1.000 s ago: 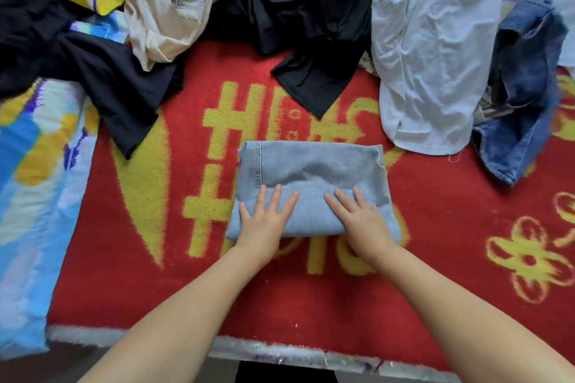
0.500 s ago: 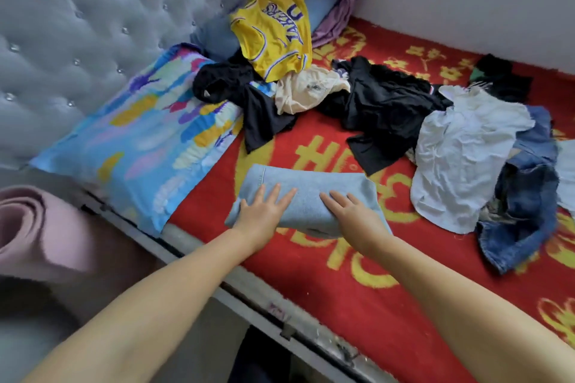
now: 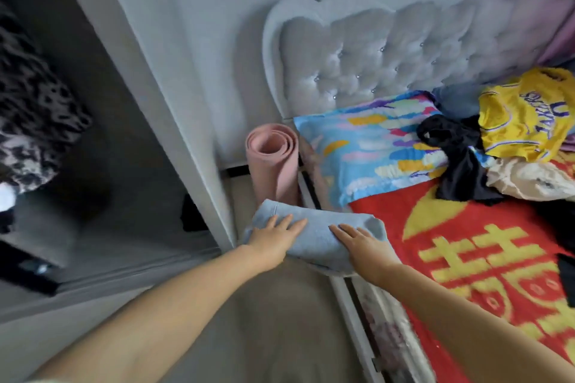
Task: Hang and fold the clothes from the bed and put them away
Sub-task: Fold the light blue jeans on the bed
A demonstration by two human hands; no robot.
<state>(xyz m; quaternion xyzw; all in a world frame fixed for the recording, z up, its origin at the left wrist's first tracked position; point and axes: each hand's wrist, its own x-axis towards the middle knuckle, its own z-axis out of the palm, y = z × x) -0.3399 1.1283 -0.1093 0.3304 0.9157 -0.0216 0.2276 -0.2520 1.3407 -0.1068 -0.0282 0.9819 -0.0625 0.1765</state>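
A folded light-blue denim garment (image 3: 314,236) is held in the air over the floor beside the bed's edge. My left hand (image 3: 273,235) grips its left end and my right hand (image 3: 362,244) its right end, fingers flat on top and thumbs hidden beneath. On the bed's red and yellow blanket (image 3: 466,227) lie a yellow jersey (image 3: 522,121), a black garment (image 3: 460,162) and a cream garment (image 3: 529,180) in a loose heap at the right.
A colourful pillow (image 3: 373,143) lies against the tufted grey headboard (image 3: 373,56). A rolled pink mat (image 3: 273,158) stands between bed and wall. To the left a white wardrobe frame (image 3: 174,121) borders a dark opening with a leopard-print cloth (image 3: 28,121) inside.
Both hands lifted the folded denim off the blanket and carried it left past the bed's edge. The view swung left toward the wardrobe opening.
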